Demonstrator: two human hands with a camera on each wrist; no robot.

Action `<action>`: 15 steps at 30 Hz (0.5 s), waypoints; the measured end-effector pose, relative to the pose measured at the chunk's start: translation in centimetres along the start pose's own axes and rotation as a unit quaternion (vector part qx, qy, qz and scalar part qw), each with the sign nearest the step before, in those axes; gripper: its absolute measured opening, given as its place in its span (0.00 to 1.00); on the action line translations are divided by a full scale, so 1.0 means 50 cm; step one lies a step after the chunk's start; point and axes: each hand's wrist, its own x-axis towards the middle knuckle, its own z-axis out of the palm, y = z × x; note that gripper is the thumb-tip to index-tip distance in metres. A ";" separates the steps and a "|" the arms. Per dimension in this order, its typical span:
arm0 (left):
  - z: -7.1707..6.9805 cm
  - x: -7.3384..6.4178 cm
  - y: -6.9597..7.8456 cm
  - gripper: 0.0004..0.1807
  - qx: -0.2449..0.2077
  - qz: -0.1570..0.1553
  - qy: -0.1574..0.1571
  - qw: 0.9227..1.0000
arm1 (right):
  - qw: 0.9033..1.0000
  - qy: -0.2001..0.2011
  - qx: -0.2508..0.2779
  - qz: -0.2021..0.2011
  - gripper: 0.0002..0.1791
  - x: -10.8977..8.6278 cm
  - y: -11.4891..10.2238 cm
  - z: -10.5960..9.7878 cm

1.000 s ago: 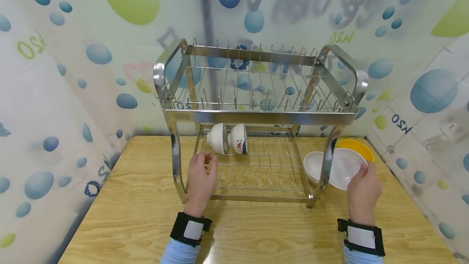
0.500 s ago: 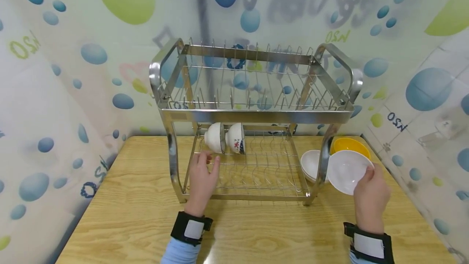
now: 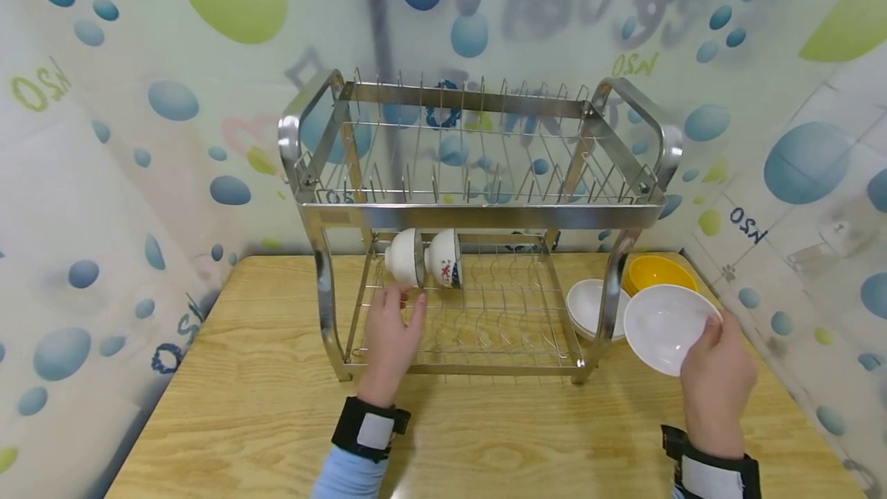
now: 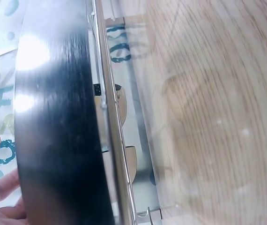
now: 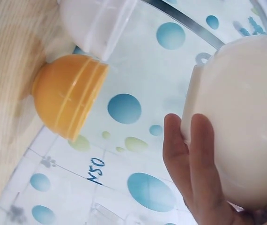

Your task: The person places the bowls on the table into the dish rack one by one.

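In the head view my right hand (image 3: 717, 383) grips a white bowl (image 3: 661, 329) by its right rim, thumb inside. The bowl is raised and tilted, its inside showing; in the right wrist view fingers (image 5: 202, 154) lie against its pale outside (image 5: 250, 112). My left hand (image 3: 391, 341) is at the left front of the dish rack's (image 3: 478, 216) lower tier, fingers loosely bent and holding nothing. Just beyond its fingertips, a white bowl (image 3: 402, 259) and a flower-patterned bowl (image 3: 440, 259) stand on edge in the wires. The left wrist view shows fingers (image 4: 4, 187) behind a metal upright.
White bowls (image 3: 585, 303), stacked, sit on the wooden table (image 3: 485, 437) by the rack's right leg (image 3: 610, 299). Yellow bowls (image 3: 661, 272), nested, stand behind the held bowl. Plate wires line the rack's upper tier. A patterned wall covering (image 3: 229, 98) surrounds the table.
My right hand has drawn the white bowl rightward and toward me, away from the yellow bowls, uncovering more of them. My left hand has shifted slightly right; the bowls in the rack stay put.
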 end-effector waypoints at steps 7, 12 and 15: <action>0.004 -0.002 0.008 0.17 0.001 -0.009 -0.012 1.000 | 1.000 -0.011 0.011 -0.001 0.28 -0.014 -0.012 -0.019; 0.009 -0.003 0.012 0.17 -0.009 -0.011 -0.013 1.000 | 1.000 -0.026 0.012 0.005 0.28 -0.026 -0.026 -0.033; 0.012 -0.003 0.015 0.17 -0.023 -0.010 -0.016 1.000 | 0.999 -0.032 0.013 0.000 0.28 -0.036 -0.036 -0.039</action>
